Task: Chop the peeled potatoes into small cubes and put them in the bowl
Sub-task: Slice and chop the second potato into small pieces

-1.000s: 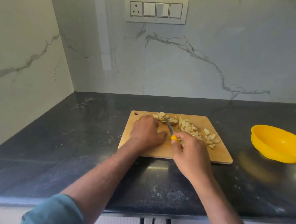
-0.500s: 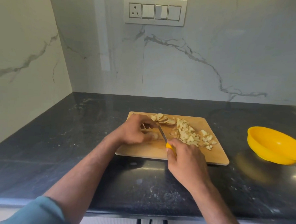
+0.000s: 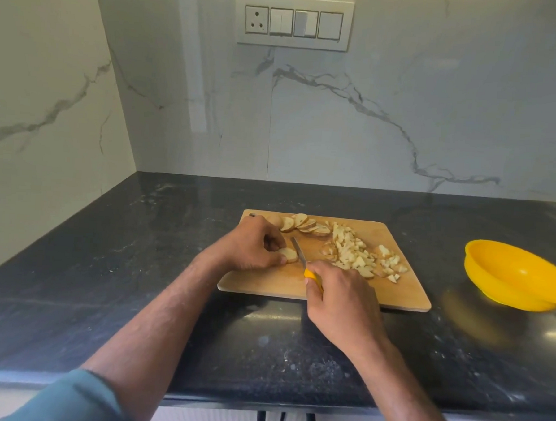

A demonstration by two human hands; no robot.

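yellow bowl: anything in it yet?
Empty. The yellow bowl shows only bare interior; the potato cubes lie on the cutting board.

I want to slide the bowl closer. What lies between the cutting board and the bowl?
Nothing: in the head view, only bare black counter separates the board from the bowl.

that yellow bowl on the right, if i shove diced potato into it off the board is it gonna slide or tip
The yellow bowl looks like thin plastic and empty, so probably light. It sits on the glossy dark counter, so a push would likely make it slide. It already appears tilted, near rim lower, so pressure on that rim might tip it; steadying it seems wise.
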